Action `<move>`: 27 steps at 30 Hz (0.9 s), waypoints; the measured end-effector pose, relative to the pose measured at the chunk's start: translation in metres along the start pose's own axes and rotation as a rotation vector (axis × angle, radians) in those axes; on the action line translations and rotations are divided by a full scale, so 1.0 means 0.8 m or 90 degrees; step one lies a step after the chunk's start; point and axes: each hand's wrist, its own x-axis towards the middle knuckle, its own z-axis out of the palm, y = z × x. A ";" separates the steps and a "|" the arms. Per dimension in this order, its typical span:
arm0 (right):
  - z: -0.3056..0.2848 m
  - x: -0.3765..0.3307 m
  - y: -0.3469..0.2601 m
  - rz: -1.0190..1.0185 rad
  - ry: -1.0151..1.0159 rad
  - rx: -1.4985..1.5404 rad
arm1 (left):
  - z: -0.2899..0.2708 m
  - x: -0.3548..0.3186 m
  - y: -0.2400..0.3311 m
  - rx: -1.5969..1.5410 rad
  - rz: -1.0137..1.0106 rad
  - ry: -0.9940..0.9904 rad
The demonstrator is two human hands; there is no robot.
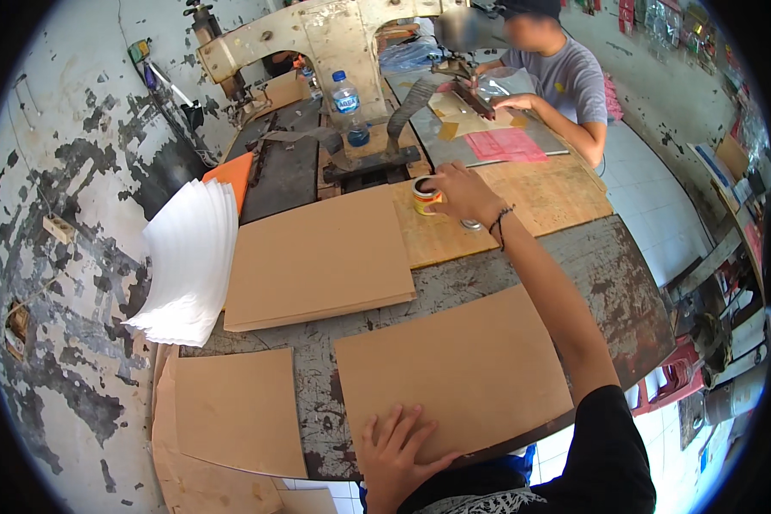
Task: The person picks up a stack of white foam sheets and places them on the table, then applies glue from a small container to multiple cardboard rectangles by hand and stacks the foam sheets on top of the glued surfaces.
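Observation:
My left hand (400, 454) lies with fingers spread on the near edge of a brown cardboard sheet (454, 368), pressing it flat to the worn table. Farther off, my right hand (464, 195) reaches to a small yellow can (426, 204) with a dark opening. Its fingers bend over the can's rim and the thumb rests against the side; whether the fingertips dip inside is hidden. A round metal lid (470, 224) lies by my right wrist, partly covered by it.
A cardboard stack (321, 261) lies beyond, beside a fanned white paper pile (193, 257). Another cardboard piece (240, 411) is at the left. A water bottle (347, 107) stands by a large cream machine (334, 43). Across the table, a person (565, 77) works near pink sheets (505, 144).

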 end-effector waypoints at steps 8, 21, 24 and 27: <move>0.028 0.006 0.013 -0.009 0.035 -0.048 | -0.025 0.016 0.008 -0.064 0.007 0.001; -0.018 0.014 -0.013 0.105 0.133 0.282 | -0.019 0.013 0.001 -0.052 0.014 0.015; -0.042 0.020 -0.007 0.108 0.129 0.323 | -0.021 0.013 0.004 -0.066 0.002 0.011; -0.054 0.029 -0.012 0.099 0.145 0.332 | -0.022 0.010 0.002 -0.063 0.002 0.013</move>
